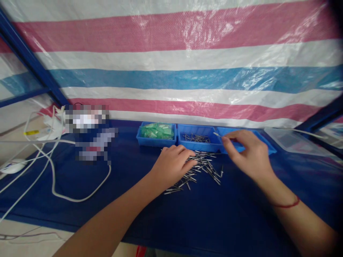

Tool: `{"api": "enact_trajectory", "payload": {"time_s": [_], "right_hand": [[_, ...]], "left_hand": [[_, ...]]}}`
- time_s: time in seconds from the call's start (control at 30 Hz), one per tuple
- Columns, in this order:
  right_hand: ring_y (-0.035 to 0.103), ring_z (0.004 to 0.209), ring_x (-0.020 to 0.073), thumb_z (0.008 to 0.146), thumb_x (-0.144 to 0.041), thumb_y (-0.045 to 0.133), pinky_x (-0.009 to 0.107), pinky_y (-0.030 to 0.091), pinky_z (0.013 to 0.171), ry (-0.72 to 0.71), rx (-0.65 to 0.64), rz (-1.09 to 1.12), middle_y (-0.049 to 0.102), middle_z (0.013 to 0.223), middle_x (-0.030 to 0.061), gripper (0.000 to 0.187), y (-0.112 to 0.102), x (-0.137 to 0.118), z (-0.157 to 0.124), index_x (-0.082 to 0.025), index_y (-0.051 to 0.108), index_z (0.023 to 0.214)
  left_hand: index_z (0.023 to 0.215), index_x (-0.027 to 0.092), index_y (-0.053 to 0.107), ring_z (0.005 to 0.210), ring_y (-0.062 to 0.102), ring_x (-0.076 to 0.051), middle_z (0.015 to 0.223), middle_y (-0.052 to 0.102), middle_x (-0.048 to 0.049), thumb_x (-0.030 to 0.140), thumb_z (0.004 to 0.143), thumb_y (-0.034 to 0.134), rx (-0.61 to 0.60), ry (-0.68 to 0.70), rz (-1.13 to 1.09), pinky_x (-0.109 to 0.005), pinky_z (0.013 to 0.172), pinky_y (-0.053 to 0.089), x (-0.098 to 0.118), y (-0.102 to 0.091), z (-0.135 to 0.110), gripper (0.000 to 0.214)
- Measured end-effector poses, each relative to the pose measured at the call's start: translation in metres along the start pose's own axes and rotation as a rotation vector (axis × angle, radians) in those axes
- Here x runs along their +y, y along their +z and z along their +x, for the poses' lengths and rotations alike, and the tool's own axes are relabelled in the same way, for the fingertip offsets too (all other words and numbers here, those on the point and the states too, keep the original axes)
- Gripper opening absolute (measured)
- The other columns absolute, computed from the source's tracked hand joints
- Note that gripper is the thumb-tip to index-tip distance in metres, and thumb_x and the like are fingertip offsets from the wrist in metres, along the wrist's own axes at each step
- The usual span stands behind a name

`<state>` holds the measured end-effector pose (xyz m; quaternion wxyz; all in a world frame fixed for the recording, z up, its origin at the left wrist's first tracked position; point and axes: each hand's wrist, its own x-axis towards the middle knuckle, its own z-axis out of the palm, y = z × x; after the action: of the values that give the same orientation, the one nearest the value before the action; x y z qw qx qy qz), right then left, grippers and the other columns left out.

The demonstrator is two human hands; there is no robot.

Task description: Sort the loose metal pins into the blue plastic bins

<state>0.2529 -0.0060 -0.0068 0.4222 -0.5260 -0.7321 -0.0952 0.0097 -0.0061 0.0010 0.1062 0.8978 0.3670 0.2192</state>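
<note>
A pile of silvery blind rivets (210, 168) lies loose on the dark blue table (209, 217). My left hand (171, 164) rests over the pile's left side, thumb and forefinger slightly apart, with some rivets hidden beneath it. Raised to the right, my right hand (249, 153) pinches a single blind rivet (216, 134) between thumb and forefinger, its end pointing left. Behind the pile stands a blue bin (194, 145) with more rivets inside. The right-hand blue bin (265, 141) is partly covered by my right hand, so its contents are hard to see.
Another blue bin (155, 142) at the left holds green plastic packets (158, 131). A clear plastic lid or tray (292, 142) lies at the right. White cables (55, 178) tangle on the left, near blurred-out items (96, 144). A striped plastic sheet (174, 78) hangs behind.
</note>
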Motion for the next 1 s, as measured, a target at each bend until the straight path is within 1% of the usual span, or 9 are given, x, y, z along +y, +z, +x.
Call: {"api": "enact_trajectory", "payload": {"time_s": [0.13,0.2,0.27,0.37,0.5,0.6,0.73,0.87,1.0], "right_hand": [[0.049,0.065,0.0223,0.085,-0.029,0.055,0.037,0.034,0.062,0.082,0.049,-0.301,0.059,0.068,0.0097,0.019,-0.006,0.044,0.0,-0.019,0.059,0.069],[0.045,0.06,0.0205,0.084,-0.033,0.057,0.034,0.026,0.057,0.159,0.068,-0.353,0.055,0.062,0.0081,0.023,-0.005,0.054,-0.003,-0.019,0.059,0.066],[0.044,0.06,0.0203,0.085,-0.036,0.057,0.033,0.023,0.056,0.246,0.049,-0.361,0.054,0.062,0.0073,0.025,-0.004,0.055,-0.005,-0.02,0.06,0.067],[0.049,0.066,0.0227,0.088,-0.038,0.053,0.035,0.028,0.059,0.259,0.005,-0.347,0.059,0.069,0.0081,0.024,-0.003,0.044,-0.004,-0.02,0.063,0.074],[0.054,0.071,0.0239,0.088,-0.036,0.053,0.037,0.036,0.067,0.087,-0.058,-0.241,0.064,0.072,0.0074,0.022,0.002,0.02,-0.003,-0.02,0.064,0.076],[0.055,0.073,0.0226,0.087,-0.033,0.054,0.037,0.039,0.07,-0.051,-0.154,-0.087,0.066,0.074,0.0052,0.019,0.009,-0.001,-0.007,-0.021,0.064,0.076],[0.057,0.076,0.0208,0.086,-0.025,0.055,0.037,0.042,0.074,-0.161,-0.329,0.093,0.067,0.079,0.0037,0.012,0.017,-0.022,-0.014,-0.021,0.063,0.079],[0.059,0.083,0.0226,0.083,-0.017,0.054,0.04,0.043,0.078,-0.207,-0.423,0.123,0.068,0.089,0.0053,0.012,0.021,-0.034,-0.018,-0.021,0.063,0.091],[0.06,0.086,0.0236,0.083,-0.022,0.057,0.04,0.044,0.077,-0.178,-0.438,0.173,0.068,0.093,0.0065,0.013,0.024,-0.04,-0.021,-0.022,0.062,0.095]], "left_hand": [[0.112,0.023,0.062,0.101,0.052,-0.025,0.111,0.058,-0.0059,0.053,0.085,0.055,-0.128,0.081,0.085,-0.039,0.083,0.038,0.001,0.007,-0.007,0.04],[0.117,0.025,0.06,0.102,0.05,-0.026,0.112,0.057,-0.0069,0.055,0.081,0.059,-0.171,0.083,0.11,-0.039,0.082,0.037,0.0,0.011,-0.01,0.047],[0.117,0.026,0.06,0.1,0.05,-0.026,0.11,0.057,-0.0068,0.052,0.082,0.061,-0.198,0.075,0.13,-0.038,0.08,0.037,0.0,0.014,-0.011,0.043],[0.109,0.025,0.063,0.099,0.051,-0.024,0.106,0.058,-0.0055,0.043,0.085,0.061,-0.212,0.065,0.144,-0.036,0.079,0.035,0.0,0.015,-0.01,0.029],[0.1,0.025,0.066,0.097,0.052,-0.021,0.102,0.06,-0.0041,0.034,0.091,0.055,-0.182,0.073,0.154,-0.036,0.079,0.031,0.0,0.016,-0.007,0.017],[0.092,0.024,0.067,0.095,0.052,-0.02,0.098,0.061,-0.003,0.032,0.094,0.049,-0.14,0.076,0.162,-0.036,0.08,0.029,-0.001,0.017,-0.006,0.02],[0.09,0.023,0.067,0.094,0.051,-0.019,0.1,0.061,-0.003,0.033,0.095,0.047,-0.08,0.056,0.139,-0.034,0.079,0.03,-0.004,0.016,-0.005,0.023],[0.095,0.024,0.066,0.093,0.053,-0.018,0.099,0.063,-0.0017,0.035,0.094,0.047,-0.016,0.024,0.012,-0.033,0.081,0.034,-0.005,0.01,-0.002,0.021],[0.095,0.021,0.062,0.087,0.059,-0.016,0.093,0.067,-0.0003,0.032,0.092,0.051,0.079,-0.004,-0.203,-0.03,0.081,0.039,-0.004,0.007,0.003,0.016]]}}
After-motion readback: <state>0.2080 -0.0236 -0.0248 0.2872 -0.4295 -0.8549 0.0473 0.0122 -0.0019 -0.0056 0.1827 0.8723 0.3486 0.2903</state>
